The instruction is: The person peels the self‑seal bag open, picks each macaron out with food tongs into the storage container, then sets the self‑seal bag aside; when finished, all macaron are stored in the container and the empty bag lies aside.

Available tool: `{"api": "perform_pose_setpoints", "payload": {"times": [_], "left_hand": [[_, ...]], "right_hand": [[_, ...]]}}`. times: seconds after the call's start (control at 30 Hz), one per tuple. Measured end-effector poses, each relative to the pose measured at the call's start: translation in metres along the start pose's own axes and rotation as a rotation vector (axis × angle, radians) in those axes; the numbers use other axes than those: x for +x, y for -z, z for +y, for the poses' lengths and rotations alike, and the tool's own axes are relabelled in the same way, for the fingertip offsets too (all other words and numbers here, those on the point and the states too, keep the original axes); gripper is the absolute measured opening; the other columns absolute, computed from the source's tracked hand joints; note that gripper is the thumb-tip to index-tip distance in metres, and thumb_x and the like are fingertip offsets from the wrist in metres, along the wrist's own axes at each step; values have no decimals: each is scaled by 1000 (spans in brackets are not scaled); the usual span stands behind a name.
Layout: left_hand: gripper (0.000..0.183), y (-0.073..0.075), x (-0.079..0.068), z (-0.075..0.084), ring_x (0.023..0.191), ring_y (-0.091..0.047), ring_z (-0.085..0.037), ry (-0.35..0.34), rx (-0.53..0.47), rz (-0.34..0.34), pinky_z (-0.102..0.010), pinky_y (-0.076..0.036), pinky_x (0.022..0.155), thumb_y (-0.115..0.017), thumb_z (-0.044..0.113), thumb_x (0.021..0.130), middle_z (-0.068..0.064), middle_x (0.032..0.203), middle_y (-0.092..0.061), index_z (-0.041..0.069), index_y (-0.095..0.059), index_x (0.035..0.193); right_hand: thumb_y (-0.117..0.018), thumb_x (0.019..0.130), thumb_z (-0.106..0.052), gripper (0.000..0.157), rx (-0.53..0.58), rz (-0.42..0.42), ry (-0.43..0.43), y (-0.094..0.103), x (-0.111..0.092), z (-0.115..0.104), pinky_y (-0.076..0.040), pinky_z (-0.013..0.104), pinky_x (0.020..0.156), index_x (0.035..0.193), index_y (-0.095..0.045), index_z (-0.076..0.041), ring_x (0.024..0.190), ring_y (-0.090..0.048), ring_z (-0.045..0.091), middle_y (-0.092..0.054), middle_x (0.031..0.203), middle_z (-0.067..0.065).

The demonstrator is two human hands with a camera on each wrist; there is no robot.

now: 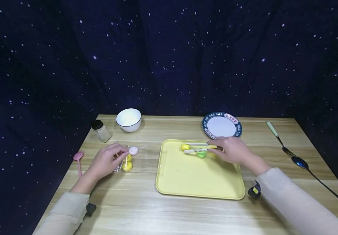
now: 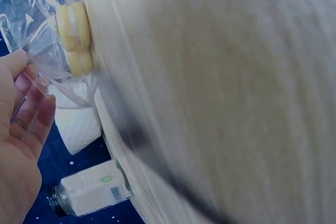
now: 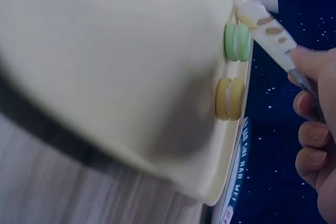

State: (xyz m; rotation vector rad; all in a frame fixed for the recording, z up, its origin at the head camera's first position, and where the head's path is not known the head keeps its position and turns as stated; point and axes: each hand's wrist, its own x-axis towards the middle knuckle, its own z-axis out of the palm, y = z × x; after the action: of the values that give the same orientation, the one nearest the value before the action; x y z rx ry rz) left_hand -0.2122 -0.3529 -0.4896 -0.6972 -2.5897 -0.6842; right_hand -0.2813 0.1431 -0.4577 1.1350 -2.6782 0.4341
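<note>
My left hand [image 1: 109, 159] pinches the edge of a clear plastic bag [image 2: 44, 51] between thumb and fingers. Inside it lie yellow macarons [image 1: 127, 166] and a pale pink one [image 1: 133, 150]. Over the tray [image 1: 198, 186], my right hand [image 1: 230, 150] holds white tongs [image 1: 192, 151] with brown spots. The tongs' tips stand either side of a yellow macaron [image 1: 185, 147] on the tray; whether they squeeze it I cannot tell. A green macaron [image 3: 237, 42] lies by the tongs, and another yellow macaron [image 3: 230, 99] is partly hidden by the right hand in the head view.
Behind the tray sits a blue-rimmed plate [image 1: 221, 126]. A white bowl [image 1: 129, 120] and a black-capped jar [image 1: 101, 131] stand at the back left, with a pink spoon [image 1: 78, 156] nearer. On the right lie a fork [image 1: 280, 140] and a dark long-handled spoon [image 1: 301, 162].
</note>
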Motion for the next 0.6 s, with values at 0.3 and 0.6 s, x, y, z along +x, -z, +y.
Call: {"api": "perform_pose_setpoints", "payload": {"times": [0.3, 0.6], "left_hand": [[11, 1, -1, 2, 78, -57, -2, -24, 5, 14, -24, -52, 64, -74, 16, 85, 12, 92, -64, 20, -70, 95], [10, 3, 0, 2, 78, -57, -1, -4, 0, -2, -25, -53, 66, -72, 18, 87, 14, 94, -63, 22, -69, 96]], "right_hand": [[-67, 87, -42, 33, 16, -50, 25, 6, -3, -2, -40, 24, 49, 115, -70, -24, 59, -50, 2, -69, 98, -8], [-62, 91, -46, 36, 128, -28, 23, 4, 1, -8, -53, 37, 79, 116, -69, -21, 90, -64, 8, -67, 112, -7]]}}
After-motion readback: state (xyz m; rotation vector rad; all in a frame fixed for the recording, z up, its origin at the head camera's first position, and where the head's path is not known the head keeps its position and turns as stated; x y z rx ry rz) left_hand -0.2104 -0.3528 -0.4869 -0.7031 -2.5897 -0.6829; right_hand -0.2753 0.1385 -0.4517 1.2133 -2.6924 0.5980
